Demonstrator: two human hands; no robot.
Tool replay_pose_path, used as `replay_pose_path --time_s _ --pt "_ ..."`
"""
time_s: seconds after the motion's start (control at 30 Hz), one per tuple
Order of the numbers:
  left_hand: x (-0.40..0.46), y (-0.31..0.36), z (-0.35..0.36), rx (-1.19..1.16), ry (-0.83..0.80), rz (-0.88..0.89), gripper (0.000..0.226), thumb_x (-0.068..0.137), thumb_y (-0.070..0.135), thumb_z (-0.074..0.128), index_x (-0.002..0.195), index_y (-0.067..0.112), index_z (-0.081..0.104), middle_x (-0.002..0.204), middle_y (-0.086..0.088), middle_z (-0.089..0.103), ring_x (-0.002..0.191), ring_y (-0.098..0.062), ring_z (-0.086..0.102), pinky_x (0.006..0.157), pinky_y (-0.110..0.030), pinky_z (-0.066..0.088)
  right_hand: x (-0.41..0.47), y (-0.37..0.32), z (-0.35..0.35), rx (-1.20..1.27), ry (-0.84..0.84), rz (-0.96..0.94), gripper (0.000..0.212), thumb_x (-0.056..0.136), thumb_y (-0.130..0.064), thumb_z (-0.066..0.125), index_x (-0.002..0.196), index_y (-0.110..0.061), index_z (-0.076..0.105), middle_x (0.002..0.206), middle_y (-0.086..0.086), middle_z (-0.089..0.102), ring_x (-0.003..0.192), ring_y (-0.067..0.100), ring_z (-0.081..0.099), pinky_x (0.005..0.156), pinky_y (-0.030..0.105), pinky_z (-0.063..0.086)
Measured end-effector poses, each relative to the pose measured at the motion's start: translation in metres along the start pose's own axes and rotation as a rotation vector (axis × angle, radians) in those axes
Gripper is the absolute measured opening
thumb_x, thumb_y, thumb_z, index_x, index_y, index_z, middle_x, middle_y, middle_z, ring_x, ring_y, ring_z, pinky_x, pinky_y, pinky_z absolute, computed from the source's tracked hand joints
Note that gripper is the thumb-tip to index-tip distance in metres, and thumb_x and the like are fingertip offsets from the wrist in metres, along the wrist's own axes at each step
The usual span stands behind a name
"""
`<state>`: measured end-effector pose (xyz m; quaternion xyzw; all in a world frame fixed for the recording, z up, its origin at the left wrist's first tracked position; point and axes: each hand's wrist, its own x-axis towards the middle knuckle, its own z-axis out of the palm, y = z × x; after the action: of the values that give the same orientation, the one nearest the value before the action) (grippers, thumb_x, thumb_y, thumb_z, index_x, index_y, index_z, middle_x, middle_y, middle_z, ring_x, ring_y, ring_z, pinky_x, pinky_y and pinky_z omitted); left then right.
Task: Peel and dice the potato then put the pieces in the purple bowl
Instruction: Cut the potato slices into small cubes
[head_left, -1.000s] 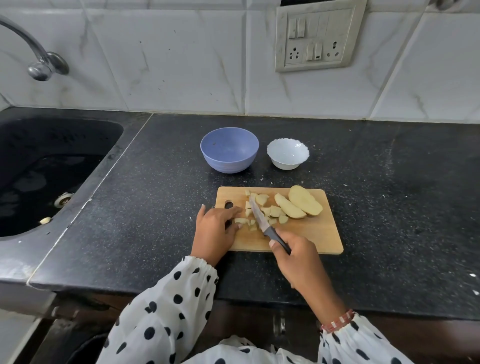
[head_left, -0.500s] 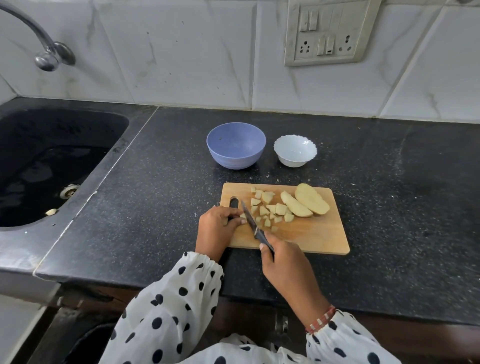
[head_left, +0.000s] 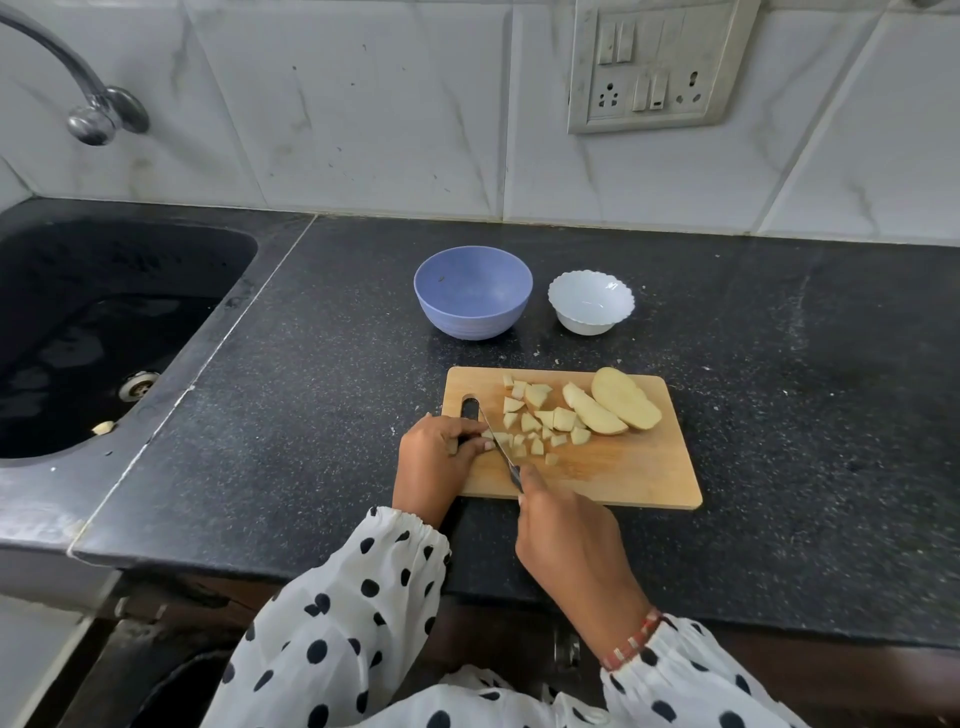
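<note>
Diced potato pieces (head_left: 535, 423) sit scattered on the left-centre of the wooden cutting board (head_left: 623, 470). Two larger potato slices (head_left: 613, 408) lie at the board's far right, overlapping each other. Small potato strip (head_left: 500, 438) at the board's left edge, left hand (head_left: 441, 457) grip curled down onto it, fingertips pinching it against the board. Knife (head_left: 498, 444) blade runs diagonally just beside those fingertips, edge down on the strip. Right hand (head_left: 566, 535) grip wrapped round the knife handle, index finger along the top. Purple bowl (head_left: 472, 292) on the black worktop (head_left: 779, 389) behind the board, apart from it, no potato inside. White scalloped bowl (head_left: 591, 301) just right of it. Sink (head_left: 93, 332) far left, tap (head_left: 88, 98) above. Switch panel (head_left: 654, 62) on the tiled wall.
</note>
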<state>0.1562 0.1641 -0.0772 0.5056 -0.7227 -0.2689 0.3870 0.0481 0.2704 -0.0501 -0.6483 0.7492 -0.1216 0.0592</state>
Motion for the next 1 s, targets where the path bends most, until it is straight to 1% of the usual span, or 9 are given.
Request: replay_pose_path --time_s 0.13,0.23,0.37,0.53,0.63,0.73,0.83,0.93,1.0 --pt "-0.001 -0.002 0.003 0.032 0.004 0.043 0.017 0.072 0.015 0.077 0.088 0.010 0.074 0.085 -0.002 0.072 0.074 -0.003 0.054 0.094 -0.038 0.044 -0.008 0.014 -0.007 0.094 0.010 0.058 0.044 0.099 -0.029 0.037 0.142 -0.022 0.034 0.088 -0.005 0.064 0.072 0.009 0.060 0.063 0.023 0.051" --pt "-0.001 -0.006 0.007 0.082 -0.008 0.110 0.016 0.070 0.017 0.078 0.085 0.012 0.074 0.082 0.000 0.072 0.073 -0.010 0.061 0.094 -0.050 0.043 0.000 0.023 -0.014 0.484 -0.035 0.226 0.038 0.096 -0.026 0.047 0.134 -0.025 0.048 0.093 -0.004 0.066 0.065 0.002 0.054 0.057 0.015 0.045" --pt "-0.003 -0.005 0.017 0.078 -0.044 0.144 0.016 0.070 0.023 0.077 0.085 0.018 0.073 0.084 0.007 0.071 0.081 -0.010 0.063 0.106 -0.042 0.026 0.005 0.037 -0.028 1.028 -0.144 0.441 0.022 0.097 -0.019 0.048 0.114 -0.031 0.055 0.048 0.003 0.048 0.030 0.009 0.032 0.032 0.019 0.026" --pt "-0.003 0.007 0.019 0.043 -0.070 0.211 0.016 0.077 0.021 0.072 0.092 0.015 0.073 0.093 0.004 0.071 0.094 -0.002 0.058 0.107 -0.034 0.017 0.006 0.052 -0.036 1.280 -0.217 0.574 0.018 0.096 -0.017 0.049 0.109 -0.021 0.061 0.044 0.006 0.045 0.027 0.010 0.028 0.032 0.016 0.019" --pt "0.003 0.011 0.016 0.009 -0.054 0.223 0.011 0.083 0.014 0.066 0.092 0.013 0.072 0.089 0.004 0.072 0.077 0.007 0.056 0.106 -0.038 0.025 0.006 0.054 -0.035 1.269 -0.233 0.582 0.019 0.096 -0.018 0.049 0.110 -0.018 0.061 0.045 0.006 0.046 0.028 0.011 0.029 0.033 0.017 0.019" --pt "0.009 0.016 0.013 -0.010 -0.032 0.204 0.012 0.083 0.010 0.065 0.092 0.011 0.073 0.070 0.009 0.066 0.062 0.012 0.047 0.097 -0.045 0.039 0.004 0.053 -0.030 1.009 -0.092 0.478 0.022 0.097 -0.020 0.048 0.114 -0.030 0.057 0.048 0.004 0.045 0.028 0.008 0.031 0.031 0.020 0.026" --pt "0.015 0.021 0.010 0.003 -0.019 0.209 0.014 0.082 0.007 0.065 0.093 0.012 0.073 0.060 0.016 0.052 0.057 0.007 0.045 0.082 -0.039 0.044 0.002 0.056 -0.030 0.936 -0.001 0.378 0.025 0.096 -0.019 0.048 0.110 -0.038 0.054 0.047 0.004 0.044 0.028 0.007 0.031 0.032 0.021 0.028" --pt "0.021 0.026 0.012 0.036 -0.035 0.249 0.016 0.081 0.004 0.065 0.094 0.010 0.072 0.064 0.005 0.059 0.057 -0.003 0.045 0.072 -0.031 0.045 0.003 0.061 -0.035 0.966 -0.027 0.362 0.024 0.096 -0.018 0.048 0.103 -0.040 0.055 0.045 0.004 0.044 0.028 0.009 0.029 0.032 0.019 0.027" --pt "0.028 0.027 0.017 0.049 -0.066 0.253 0.017 0.082 0.004 0.064 0.095 0.010 0.072 0.076 -0.003 0.068 0.069 -0.015 0.057 0.075 -0.025 0.043 0.004 0.063 -0.038 1.013 -0.063 0.362 0.025 0.097 -0.017 0.048 0.097 -0.040 0.057 0.044 0.003 0.045 0.028 0.010 0.029 0.031 0.019 0.026"
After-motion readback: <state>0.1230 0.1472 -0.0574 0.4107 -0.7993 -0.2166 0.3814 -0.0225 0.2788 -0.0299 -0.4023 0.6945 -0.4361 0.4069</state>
